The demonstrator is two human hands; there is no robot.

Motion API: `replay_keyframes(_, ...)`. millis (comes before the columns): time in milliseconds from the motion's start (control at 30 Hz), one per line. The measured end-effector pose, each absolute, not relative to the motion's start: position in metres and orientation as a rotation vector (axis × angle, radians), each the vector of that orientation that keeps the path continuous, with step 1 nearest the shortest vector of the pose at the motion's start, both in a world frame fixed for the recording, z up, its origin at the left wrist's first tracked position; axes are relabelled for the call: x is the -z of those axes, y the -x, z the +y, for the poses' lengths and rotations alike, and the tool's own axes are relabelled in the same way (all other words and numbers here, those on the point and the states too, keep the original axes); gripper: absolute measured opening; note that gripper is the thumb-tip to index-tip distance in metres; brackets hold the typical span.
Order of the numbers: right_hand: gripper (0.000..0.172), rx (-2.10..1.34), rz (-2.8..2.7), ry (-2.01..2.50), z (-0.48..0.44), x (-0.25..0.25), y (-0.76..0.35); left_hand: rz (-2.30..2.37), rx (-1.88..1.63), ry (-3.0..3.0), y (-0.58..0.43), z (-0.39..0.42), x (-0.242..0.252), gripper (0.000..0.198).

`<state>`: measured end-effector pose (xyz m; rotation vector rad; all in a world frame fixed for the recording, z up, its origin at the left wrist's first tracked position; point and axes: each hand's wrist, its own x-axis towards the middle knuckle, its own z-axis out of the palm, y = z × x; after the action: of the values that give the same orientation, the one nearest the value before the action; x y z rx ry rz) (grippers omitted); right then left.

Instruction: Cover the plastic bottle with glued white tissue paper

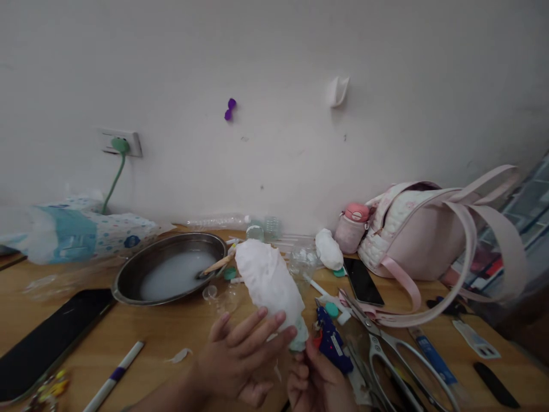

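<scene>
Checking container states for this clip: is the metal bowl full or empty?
Neither: the metal bowl holds cloudy whitish liquid, its surface below the rim, with bare inner wall showing above it.

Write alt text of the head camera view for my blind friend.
A right hand appears to hold the lower end of a bulky, crinkled white object over a wooden table, while a spread left hand overlaps it. Left of it sits a round metal basin of cloudy liquid; to the right are silver metal scissors and a pale pink bag.
</scene>
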<state>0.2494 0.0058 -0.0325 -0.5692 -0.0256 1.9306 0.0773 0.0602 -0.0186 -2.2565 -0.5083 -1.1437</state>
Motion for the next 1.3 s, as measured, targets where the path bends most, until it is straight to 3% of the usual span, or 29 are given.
replay_keyframes(267,0.029,-1.971,0.045,0.425,0.006,0.02,-0.245,-0.567,1.091,2.287,-0.077,0.068,0.03,0.045)
replay_keyframes(567,0.033,-1.937,0.194,0.558,0.006,0.007,-0.241,-0.662,0.953,2.371,-0.08,0.067,0.03,0.052)
replay_keyframes(733,0.033,-1.927,0.217,0.587,0.005,0.01,-0.238,-0.531,1.231,2.314,-0.078,0.066,0.029,0.07)
replay_keyframes(1300,0.035,-1.885,0.201,0.564,0.007,0.008,-0.246,-0.689,1.073,2.347,-0.071,0.074,0.022,0.06)
